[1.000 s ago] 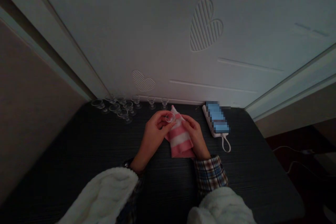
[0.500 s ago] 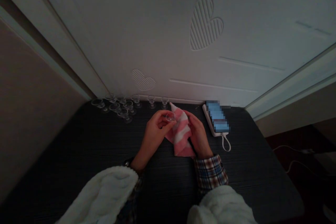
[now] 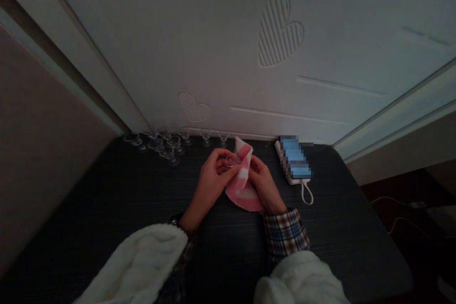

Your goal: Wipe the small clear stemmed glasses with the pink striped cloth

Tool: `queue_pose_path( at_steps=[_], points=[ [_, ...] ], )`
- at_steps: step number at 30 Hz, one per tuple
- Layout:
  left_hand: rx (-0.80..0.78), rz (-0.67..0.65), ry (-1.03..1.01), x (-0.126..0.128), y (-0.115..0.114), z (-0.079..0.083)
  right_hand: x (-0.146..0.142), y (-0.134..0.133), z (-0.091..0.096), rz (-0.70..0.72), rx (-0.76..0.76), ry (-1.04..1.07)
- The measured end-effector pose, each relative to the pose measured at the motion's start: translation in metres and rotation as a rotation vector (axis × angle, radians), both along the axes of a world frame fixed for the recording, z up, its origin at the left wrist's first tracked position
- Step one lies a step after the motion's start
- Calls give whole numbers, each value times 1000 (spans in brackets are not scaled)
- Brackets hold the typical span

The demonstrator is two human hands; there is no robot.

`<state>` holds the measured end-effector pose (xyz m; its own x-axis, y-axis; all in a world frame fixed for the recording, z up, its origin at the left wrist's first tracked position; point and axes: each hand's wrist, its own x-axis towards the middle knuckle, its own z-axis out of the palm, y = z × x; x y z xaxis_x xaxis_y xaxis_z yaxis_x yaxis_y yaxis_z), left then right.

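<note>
A small clear stemmed glass (image 3: 231,160) is pinched between the thumb and fingers of my left hand (image 3: 213,173), its round rim facing me. My right hand (image 3: 264,181) grips a pink and white striped cloth (image 3: 244,192), which is bunched against the glass's right side. The cloth hides the part of the glass nearest my right hand. Its upper corner sticks up between my two hands, and its lower part hangs toward the dark table (image 3: 228,256).
Several more small stemmed glasses (image 3: 167,152) stand at the back left, some in a row along the white heart-patterned panel (image 3: 228,57). A phone (image 3: 295,157) lies on a white device with a looped strap (image 3: 308,194) to the right.
My right hand has turned the cloth, folding its upper part over toward the left and changing its shape. The left hand keeps hold of the glass in nearly the same place.
</note>
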<state>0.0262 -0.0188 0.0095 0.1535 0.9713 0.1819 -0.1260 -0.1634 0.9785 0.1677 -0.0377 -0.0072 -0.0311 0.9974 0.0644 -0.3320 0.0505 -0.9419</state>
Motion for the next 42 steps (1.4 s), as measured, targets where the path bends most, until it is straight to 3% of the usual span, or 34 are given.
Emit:
queue_pose_path(
  at_steps=[13,17,24,30,34,42],
  points=[
    [25,-43,-72,-1,-1,6,-3,-3,8,50,-35,8],
    [13,-57,-56,1,-3,8,-4,-3,7,-33,18,-17],
    [104,-55,134,3,-6,6,-7,-4,4,-175,55,-142],
    [258,-38,341,1,-10,6,-6,-5,2,-382,147,-484],
    [360,-43,496,0,-14,10,-1,-5,0,-469,168,-598],
    [327,-66,666,-2,-14,11,-1,-7,-1,-503,193,-772]
  ],
)
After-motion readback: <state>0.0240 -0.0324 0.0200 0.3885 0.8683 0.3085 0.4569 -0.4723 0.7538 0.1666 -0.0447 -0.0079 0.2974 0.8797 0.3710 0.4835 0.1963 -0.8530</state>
